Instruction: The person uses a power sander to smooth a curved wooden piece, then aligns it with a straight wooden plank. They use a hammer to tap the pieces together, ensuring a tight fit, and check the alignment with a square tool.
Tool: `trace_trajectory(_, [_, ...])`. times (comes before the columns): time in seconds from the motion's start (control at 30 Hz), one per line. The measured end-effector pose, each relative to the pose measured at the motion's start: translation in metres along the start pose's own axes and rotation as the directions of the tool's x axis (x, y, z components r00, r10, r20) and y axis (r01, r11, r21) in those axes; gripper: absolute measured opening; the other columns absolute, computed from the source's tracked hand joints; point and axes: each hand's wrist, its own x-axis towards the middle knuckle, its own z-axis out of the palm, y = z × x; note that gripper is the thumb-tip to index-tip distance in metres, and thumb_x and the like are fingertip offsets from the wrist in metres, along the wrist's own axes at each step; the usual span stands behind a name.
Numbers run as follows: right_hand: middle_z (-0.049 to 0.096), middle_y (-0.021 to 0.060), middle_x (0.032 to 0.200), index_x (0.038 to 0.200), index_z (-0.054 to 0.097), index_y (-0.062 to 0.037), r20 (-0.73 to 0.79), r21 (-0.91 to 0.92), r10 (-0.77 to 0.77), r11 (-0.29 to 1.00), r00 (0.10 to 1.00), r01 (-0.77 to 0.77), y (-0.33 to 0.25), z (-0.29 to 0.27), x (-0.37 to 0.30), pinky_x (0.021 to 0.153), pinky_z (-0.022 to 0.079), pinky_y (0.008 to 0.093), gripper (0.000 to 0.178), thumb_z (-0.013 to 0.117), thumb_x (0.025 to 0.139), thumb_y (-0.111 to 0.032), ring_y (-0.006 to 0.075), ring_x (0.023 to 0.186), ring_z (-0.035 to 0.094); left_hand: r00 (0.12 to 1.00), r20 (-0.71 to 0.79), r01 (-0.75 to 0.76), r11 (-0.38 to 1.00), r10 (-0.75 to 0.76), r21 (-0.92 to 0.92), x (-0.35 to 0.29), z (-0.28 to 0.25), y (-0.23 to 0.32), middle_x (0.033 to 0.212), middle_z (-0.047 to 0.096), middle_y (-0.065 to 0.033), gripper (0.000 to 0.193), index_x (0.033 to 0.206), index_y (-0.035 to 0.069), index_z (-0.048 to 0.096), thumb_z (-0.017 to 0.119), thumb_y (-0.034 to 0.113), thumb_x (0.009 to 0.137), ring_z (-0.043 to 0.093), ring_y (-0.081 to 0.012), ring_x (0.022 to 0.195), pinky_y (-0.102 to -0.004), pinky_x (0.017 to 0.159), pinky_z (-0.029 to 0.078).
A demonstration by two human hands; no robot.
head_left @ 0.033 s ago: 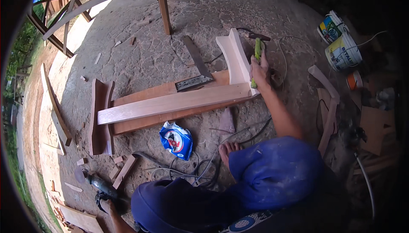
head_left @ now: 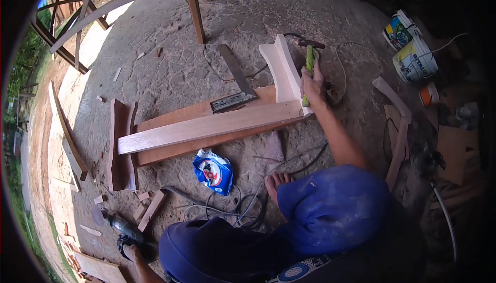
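My right hand (head_left: 313, 82) grips a long yellow-green bar-shaped tool (head_left: 309, 58) against the edge of a curved, pale wooden end piece (head_left: 283, 68). A pale wooden rail (head_left: 212, 126) joins that piece to a darker curved end piece (head_left: 119, 148) on the left, with a broader reddish board (head_left: 181, 148) beneath. A metal square (head_left: 240, 84) lies across the board. At the lower left my left hand (head_left: 132, 253) is closed around the black rear part of an angle grinder (head_left: 126, 226); its fingers are partly hidden.
A blue and white packet (head_left: 213, 172) lies before the rail beside tangled cables (head_left: 248, 213). Wood offcuts (head_left: 151, 209) are scattered near the grinder. Paint buckets (head_left: 415, 58) stand at the right. A wooden frame's leg (head_left: 195, 14) stands at the far side, and a bent wooden piece (head_left: 400, 138) lies at right.
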Motion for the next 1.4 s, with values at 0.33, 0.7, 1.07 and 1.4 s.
trace_trajectory(0.33, [0.048,-0.0016,0.063,0.161,0.020,-0.0113,0.029,0.017,0.010,1.000,1.000,-0.010,-0.002,0.003,-0.006,0.042,0.040,0.0270,0.071,0.058,0.102,-0.022,0.0085,0.047,0.046,0.968,0.111,0.217,0.974,-0.224,0.071,-0.023,-0.024,0.040,0.083,0.065,-0.0038,0.028,0.106,0.006,0.067,0.060,0.007,0.079,0.062,-0.0171,0.074,-0.0287,0.069,0.050])
trace_trajectory(0.7, [0.052,0.0016,0.063,0.159,0.026,-0.0091,-0.004,0.044,0.026,0.999,1.000,-0.026,-0.015,0.003,-0.011,0.041,0.042,0.0291,0.071,0.059,0.099,-0.025,0.0113,0.045,0.048,0.953,0.144,0.255,0.962,-0.267,0.094,-0.025,-0.035,0.060,0.082,0.064,-0.0025,0.030,0.110,0.007,0.067,0.061,0.009,0.081,0.061,-0.0155,0.071,-0.0282,0.065,0.048])
trace_trajectory(1.07, [0.052,0.0006,0.065,0.159,0.028,-0.0105,-0.027,0.153,0.026,0.988,0.999,-0.021,0.003,0.003,0.000,0.041,0.041,0.0287,0.069,0.061,0.099,-0.023,0.0102,0.045,0.048,0.940,0.156,0.299,0.952,-0.305,0.059,-0.022,-0.085,0.055,0.081,0.064,-0.0012,0.032,0.114,0.009,0.067,0.063,0.011,0.083,0.059,-0.0138,0.069,-0.0277,0.062,0.046])
trace_trajectory(1.4, [0.051,0.0005,0.062,0.160,0.025,-0.0121,0.005,0.174,0.034,0.984,0.999,-0.034,-0.007,-0.002,-0.008,0.039,0.041,0.0288,0.070,0.061,0.100,-0.022,0.0098,0.043,0.048,0.821,0.252,-0.250,0.720,0.512,-0.647,-0.064,-0.177,0.387,0.084,0.063,-0.0020,0.047,0.139,-0.003,0.055,0.060,0.013,0.096,0.056,-0.0095,0.071,-0.0258,0.063,0.046])
